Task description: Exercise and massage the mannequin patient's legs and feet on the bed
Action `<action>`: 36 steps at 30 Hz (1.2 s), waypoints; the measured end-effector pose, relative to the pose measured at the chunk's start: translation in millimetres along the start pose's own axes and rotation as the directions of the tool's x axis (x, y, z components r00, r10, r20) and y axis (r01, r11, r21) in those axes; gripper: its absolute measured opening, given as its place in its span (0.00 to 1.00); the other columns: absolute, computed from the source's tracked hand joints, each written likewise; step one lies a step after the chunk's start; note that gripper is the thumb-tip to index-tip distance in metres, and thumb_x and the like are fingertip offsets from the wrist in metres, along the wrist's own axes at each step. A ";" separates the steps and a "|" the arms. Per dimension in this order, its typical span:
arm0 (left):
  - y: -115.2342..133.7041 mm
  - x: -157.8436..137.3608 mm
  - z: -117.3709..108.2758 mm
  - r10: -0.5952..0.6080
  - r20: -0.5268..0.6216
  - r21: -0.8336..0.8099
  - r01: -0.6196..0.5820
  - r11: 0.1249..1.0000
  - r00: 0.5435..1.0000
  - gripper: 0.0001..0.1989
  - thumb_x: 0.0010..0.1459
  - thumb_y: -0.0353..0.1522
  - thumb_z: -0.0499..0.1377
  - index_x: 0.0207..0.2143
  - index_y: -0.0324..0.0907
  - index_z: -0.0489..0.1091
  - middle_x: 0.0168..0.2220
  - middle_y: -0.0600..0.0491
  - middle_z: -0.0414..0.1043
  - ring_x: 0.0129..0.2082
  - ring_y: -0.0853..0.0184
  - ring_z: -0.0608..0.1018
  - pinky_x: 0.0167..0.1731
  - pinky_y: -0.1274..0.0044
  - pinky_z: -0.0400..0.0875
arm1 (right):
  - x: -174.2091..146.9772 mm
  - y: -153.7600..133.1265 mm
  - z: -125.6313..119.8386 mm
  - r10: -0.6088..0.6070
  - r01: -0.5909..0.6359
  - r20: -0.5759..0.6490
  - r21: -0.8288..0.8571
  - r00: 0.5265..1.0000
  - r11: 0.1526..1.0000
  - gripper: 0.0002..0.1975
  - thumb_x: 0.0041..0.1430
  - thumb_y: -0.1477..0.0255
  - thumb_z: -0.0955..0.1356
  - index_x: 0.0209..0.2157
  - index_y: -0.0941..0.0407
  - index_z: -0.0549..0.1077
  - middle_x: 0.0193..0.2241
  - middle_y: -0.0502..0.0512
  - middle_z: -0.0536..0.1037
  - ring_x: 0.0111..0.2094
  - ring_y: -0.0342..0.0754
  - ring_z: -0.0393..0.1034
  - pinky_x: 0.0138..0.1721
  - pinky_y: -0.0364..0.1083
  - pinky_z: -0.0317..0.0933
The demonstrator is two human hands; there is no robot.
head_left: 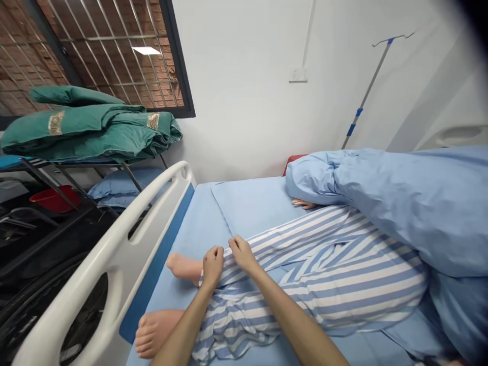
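Observation:
Blue-and-white striped trousers (354,284) cover the legs of a figure lying on the bed; its smooth feet look like a care manikin's. My left hand (213,264) is closed on the cuff of the far trouser leg, just above the far foot (185,267). A little higher on the same leg, my right hand (243,253) is also closed, pinching the cloth at its far edge. The near foot (158,333) sticks out of the bunched near trouser leg, beside my left forearm. A light blue quilt (385,203) hides the upper body; one of the figure's hands (304,204) shows under its edge.
The white footboard (114,274) rises at the left end of the bed sheet (251,203). Beyond it are folded green bedding (95,129) on a metal frame, a red basin (57,197) and a dark wheel. An IV pole (368,91) stands behind the bed.

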State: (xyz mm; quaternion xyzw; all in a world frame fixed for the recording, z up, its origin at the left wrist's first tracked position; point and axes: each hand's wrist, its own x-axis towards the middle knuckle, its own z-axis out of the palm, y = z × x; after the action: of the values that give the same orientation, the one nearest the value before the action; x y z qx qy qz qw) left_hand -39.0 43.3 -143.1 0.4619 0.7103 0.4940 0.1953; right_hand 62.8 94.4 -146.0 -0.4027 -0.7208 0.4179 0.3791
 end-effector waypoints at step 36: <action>124.0 16.6 243.9 0.088 0.395 -0.013 -0.090 0.996 0.914 0.07 0.42 0.31 0.53 0.15 0.42 0.61 0.18 0.57 0.62 0.27 0.69 0.65 0.31 0.77 0.58 | 32.8 108.1 -316.4 0.004 -0.254 -0.508 -0.422 0.861 0.870 0.13 0.54 0.66 0.55 0.22 0.55 0.63 0.23 0.54 0.70 0.28 0.47 0.61 0.31 0.44 0.51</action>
State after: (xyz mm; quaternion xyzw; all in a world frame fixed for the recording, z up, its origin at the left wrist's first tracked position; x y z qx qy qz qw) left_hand 189.2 195.1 -137.0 0.5845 0.6358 0.3970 0.3106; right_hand 357.9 253.2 -122.2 -0.6246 -0.6507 0.1372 0.4094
